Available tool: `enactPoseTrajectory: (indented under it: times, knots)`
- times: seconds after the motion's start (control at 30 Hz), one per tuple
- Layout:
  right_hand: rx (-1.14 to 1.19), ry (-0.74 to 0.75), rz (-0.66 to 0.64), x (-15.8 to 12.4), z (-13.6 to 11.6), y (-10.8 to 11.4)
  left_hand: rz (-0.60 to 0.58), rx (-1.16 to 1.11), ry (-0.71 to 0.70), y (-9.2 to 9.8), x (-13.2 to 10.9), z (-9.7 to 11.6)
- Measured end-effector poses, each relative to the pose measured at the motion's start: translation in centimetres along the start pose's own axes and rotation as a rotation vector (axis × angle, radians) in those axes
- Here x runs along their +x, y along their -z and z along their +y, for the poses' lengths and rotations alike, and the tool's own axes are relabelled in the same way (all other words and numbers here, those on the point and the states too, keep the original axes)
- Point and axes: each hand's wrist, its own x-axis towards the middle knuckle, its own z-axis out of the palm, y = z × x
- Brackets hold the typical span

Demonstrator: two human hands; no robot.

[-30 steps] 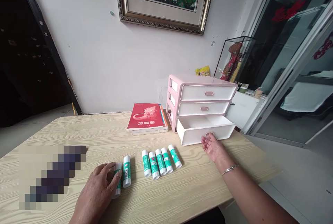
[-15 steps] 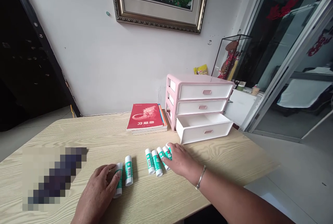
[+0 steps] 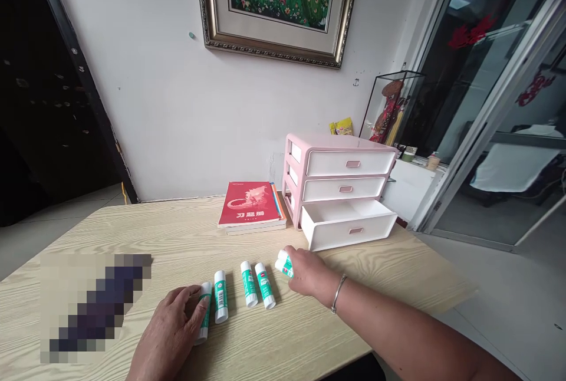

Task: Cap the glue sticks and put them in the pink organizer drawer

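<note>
My left hand [image 3: 174, 325] is closed round a white and green glue stick [image 3: 204, 316] that lies on the table. Just right of it lies another glue stick [image 3: 221, 297], apart from the hand. Two further glue sticks, one [image 3: 249, 284] beside the other [image 3: 265, 286], lie between my hands. My right hand [image 3: 305, 272] grips a bunch of glue sticks [image 3: 285, 264] near the open bottom drawer [image 3: 349, 236]. At least two white ends poke out past its fingers; the palm hides the rest. The drawer's visible inside holds nothing.
Behind the hands stands a pink and white drawer cabinet [image 3: 349, 144], its upper two drawers closed. Left of it sits a stack of books [image 3: 250, 204] with a red cover on top. A blurred dark patch [image 3: 101, 304] covers the table's left side.
My right hand has gathered the glue sticks under it into its grip and pulled them slightly away from the two lying to its left. My left hand stays on its glue stick.
</note>
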Motion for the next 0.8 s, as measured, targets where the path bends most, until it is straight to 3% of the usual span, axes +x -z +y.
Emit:
enactPoseTrajectory:
  times: [0.1, 0.2, 0.33, 0.43, 0.57, 0.67, 0.8]
  knots:
    - [0.010, 0.041, 0.032, -0.1, 0.4, 0.0, -0.016, 0.004, 0.006, 0.0, 0.0, 0.0]
    - [0.072, 0.108, 0.169, -0.1, 1.5, 1.2, -0.027, -0.004, -0.001, -0.1, 0.1, -0.1]
    - [0.161, 0.102, 0.339, 0.7, 4.6, 6.5, -0.027, -0.003, -0.007, -0.1, 0.3, -0.2]
    - [0.087, 0.132, 0.422, 1.8, 7.7, 11.2, -0.022, 0.001, -0.009, -0.1, 0.2, -0.3]
    - [0.010, 0.061, 0.322, 3.3, 11.4, 14.3, -0.007, 0.008, -0.041, -0.4, 0.3, -0.9]
    - [0.122, -0.074, 0.164, 4.5, 13.2, 14.4, -0.006, 0.006, -0.053, -0.8, 0.7, -1.5]
    - [0.244, -0.178, 0.061, 6.5, 14.4, 14.3, -0.022, -0.001, -0.051, -0.9, 0.8, -1.5]
